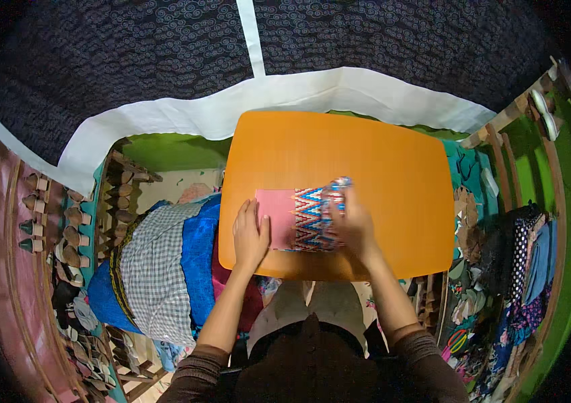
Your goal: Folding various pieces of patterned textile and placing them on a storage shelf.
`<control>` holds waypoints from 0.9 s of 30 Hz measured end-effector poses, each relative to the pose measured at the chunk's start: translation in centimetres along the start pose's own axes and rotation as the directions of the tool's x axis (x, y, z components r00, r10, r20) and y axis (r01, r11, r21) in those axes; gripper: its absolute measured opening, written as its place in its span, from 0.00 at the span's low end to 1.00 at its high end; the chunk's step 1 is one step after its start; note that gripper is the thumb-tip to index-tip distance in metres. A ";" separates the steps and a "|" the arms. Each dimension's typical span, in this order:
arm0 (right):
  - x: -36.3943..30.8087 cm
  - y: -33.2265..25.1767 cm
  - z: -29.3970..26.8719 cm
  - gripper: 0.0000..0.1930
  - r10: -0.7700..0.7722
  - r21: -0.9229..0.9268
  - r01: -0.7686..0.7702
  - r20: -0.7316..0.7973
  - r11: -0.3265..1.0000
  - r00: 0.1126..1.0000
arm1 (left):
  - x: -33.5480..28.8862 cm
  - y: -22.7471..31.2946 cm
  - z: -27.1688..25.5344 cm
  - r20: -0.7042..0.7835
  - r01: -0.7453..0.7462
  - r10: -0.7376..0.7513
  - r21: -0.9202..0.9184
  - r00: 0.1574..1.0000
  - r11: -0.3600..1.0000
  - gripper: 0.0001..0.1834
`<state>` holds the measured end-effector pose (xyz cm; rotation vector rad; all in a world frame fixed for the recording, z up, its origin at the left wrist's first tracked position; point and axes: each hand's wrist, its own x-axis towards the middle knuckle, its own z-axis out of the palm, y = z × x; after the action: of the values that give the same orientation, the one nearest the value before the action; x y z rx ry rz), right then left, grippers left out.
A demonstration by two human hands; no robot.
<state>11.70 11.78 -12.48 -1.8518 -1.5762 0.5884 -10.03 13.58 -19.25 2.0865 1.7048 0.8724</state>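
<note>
A flat pink piece (pixel 276 209) lies on the orange table, its right part covered by cloth with a zigzag pattern (pixel 308 218) in red, white and blue. My left hand (pixel 250 234) rests at the pink piece's left edge, fingers stretched out and thumb on its surface. On the other side, my right hand (pixel 358 227) is closed on the right end of the patterned cloth, which is bunched and raised there. Motion blurs the right fingers and that end of the cloth. What lies under the cloth is hidden.
The orange table (pixel 339 148) has rounded corners. Folded checked cloth (pixel 164 248) and blue cloth (pixel 201 232) are piled to its left. Wooden shoe forms (pixel 73 235) line racks at the left. Scissors (pixel 458 341) and fabric scraps lie at lower right. A dark patterned curtain (pixel 393 47) hangs beyond.
</note>
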 end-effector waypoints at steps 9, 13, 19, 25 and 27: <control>0.9 -0.3 7.4 0.13 -0.202 0.185 0.190 0.051 0.964 0.978 | 1.3 -1.3 -2.4 -0.108 0.175 -0.201 -0.206 0.974 0.963 0.18; 0.3 3.1 9.9 0.15 -0.325 -0.102 0.316 -0.093 0.943 0.941 | 0.8 -1.2 0.5 -0.027 0.078 -0.078 -0.026 0.997 0.997 0.21; -1.1 4.5 10.6 0.18 -0.393 -0.190 0.384 -0.011 0.903 0.919 | -0.2 -3.5 3.1 0.112 0.186 -0.203 0.149 0.973 0.971 0.18; -1.3 6.1 10.7 0.20 -0.410 -0.201 0.415 0.070 0.887 0.909 | -0.5 -3.0 2.1 0.244 0.183 -0.210 0.132 0.947 0.974 0.11; -1.6 6.3 10.2 0.20 -0.402 -0.205 0.426 0.146 0.881 0.904 | -0.7 -2.1 1.1 0.297 0.265 -0.282 0.096 0.912 0.959 0.11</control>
<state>8.78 11.45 -24.21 -1.5827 -2.1096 0.3118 -11.05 13.55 -21.54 1.8357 1.8025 0.3959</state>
